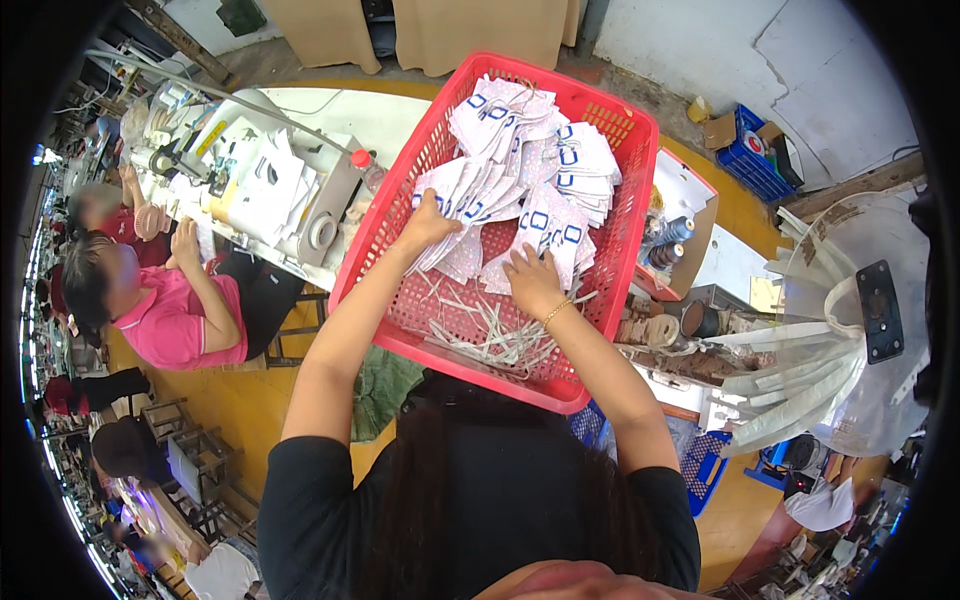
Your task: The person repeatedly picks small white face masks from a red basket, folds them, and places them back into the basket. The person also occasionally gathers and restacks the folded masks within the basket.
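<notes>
A red plastic basket [368, 262] with perforated walls stands in front of me, tilted in view. Inside lie several stacks of pale, speckled cut pieces [585, 165], printed with dark blue marks; they look like fabric. My left hand [430, 224] grips the near-left edge of a fanned stack [475, 190]. Lower right of it, my right hand [537, 284] rests with spread fingers on another group of pieces [545, 225]. Loose white strips [490, 340] lie in the near end of the basket, below both hands.
Left stands a sewing machine table [380, 110] with papers and a red-capped bottle [364, 164]. A person in a pink shirt [190, 315] sits beside it. Right are a box with thread cones [672, 240], a transparent plastic sheet [840, 290] and a blue crate [757, 150].
</notes>
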A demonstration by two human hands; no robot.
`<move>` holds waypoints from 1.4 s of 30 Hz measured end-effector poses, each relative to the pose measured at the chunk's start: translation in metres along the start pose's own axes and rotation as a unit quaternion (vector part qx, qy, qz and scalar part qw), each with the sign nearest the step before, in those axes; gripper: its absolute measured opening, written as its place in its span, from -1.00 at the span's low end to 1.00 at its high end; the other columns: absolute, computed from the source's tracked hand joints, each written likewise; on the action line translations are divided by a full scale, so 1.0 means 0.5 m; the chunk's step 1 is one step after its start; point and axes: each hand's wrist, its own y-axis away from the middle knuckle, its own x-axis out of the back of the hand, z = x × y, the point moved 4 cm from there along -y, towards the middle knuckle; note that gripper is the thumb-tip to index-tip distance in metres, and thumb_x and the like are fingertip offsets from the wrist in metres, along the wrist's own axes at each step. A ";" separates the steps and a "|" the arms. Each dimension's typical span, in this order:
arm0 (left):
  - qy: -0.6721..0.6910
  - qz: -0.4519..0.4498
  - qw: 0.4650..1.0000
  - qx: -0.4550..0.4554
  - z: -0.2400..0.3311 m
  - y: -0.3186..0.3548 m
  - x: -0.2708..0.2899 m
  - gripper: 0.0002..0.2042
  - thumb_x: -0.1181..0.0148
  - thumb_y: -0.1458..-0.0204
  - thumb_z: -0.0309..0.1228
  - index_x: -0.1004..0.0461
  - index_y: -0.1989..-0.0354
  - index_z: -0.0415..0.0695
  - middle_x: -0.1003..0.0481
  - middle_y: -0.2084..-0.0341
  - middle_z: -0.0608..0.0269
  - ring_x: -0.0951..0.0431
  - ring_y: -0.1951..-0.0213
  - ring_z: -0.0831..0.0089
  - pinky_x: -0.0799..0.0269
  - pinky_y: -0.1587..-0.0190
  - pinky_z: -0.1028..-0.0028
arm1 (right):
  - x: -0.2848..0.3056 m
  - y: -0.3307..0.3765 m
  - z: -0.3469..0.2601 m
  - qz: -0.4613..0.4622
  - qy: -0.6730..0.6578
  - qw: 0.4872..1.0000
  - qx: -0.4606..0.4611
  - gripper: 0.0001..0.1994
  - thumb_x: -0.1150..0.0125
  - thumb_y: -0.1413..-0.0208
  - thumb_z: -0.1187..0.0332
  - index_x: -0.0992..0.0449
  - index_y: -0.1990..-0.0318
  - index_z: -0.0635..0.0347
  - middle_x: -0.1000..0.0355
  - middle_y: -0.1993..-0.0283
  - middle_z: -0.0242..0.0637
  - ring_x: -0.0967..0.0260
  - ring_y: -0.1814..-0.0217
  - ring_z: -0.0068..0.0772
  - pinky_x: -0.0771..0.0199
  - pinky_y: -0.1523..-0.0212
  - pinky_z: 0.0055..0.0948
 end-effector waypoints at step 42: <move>0.431 0.005 0.899 -0.075 0.051 0.170 0.050 -0.38 -0.40 0.28 -0.63 -0.28 -0.04 -0.22 -0.51 0.21 0.29 -0.50 0.19 0.55 -0.42 0.10 0.55 | 0.230 0.028 -0.040 0.440 -0.072 0.894 0.045 -0.76 -0.31 0.11 0.28 -0.40 0.67 0.09 -0.15 -0.34 -0.46 0.07 -0.42 -0.23 0.24 -0.23 0.01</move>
